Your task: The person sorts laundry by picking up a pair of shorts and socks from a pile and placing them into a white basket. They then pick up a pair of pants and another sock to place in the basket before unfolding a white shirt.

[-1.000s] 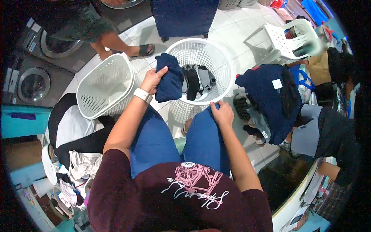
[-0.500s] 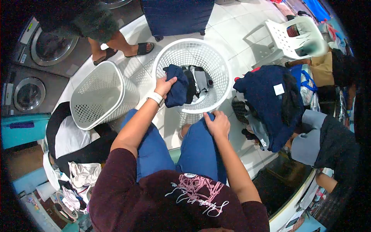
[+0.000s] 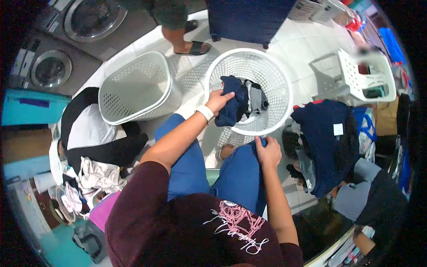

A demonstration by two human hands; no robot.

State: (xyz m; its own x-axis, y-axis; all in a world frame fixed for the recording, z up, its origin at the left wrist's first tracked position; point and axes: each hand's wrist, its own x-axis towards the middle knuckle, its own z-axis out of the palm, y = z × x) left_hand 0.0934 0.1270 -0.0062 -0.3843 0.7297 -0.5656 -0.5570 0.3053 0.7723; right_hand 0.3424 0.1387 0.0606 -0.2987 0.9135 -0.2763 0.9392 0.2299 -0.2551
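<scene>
My left hand (image 3: 219, 103) is closed on a dark navy garment (image 3: 232, 101), which hangs bunched at the near left rim of the round white laundry basket (image 3: 281, 107). Inside that basket, beside the garment, lie grey and black clothes (image 3: 255, 99). My right hand (image 3: 269, 152) rests over my right knee, its thumb apart from its fingers, with no garment in it. Part of its fingers is hidden.
A tall pale basket (image 3: 171, 91) stands at left, near a black-and-white pile of clothes (image 3: 91, 127). Dark clothes (image 3: 327, 138) are heaped at right, before a white plastic chair (image 3: 351, 71). Another person's sandalled foot (image 3: 193, 47) stands behind, near front-loading washers (image 3: 51, 69).
The view has swung left, so everything sits further right. My left hand still grips the navy garment, and my right stays on my knee. The other person's farther foot has shifted back.
</scene>
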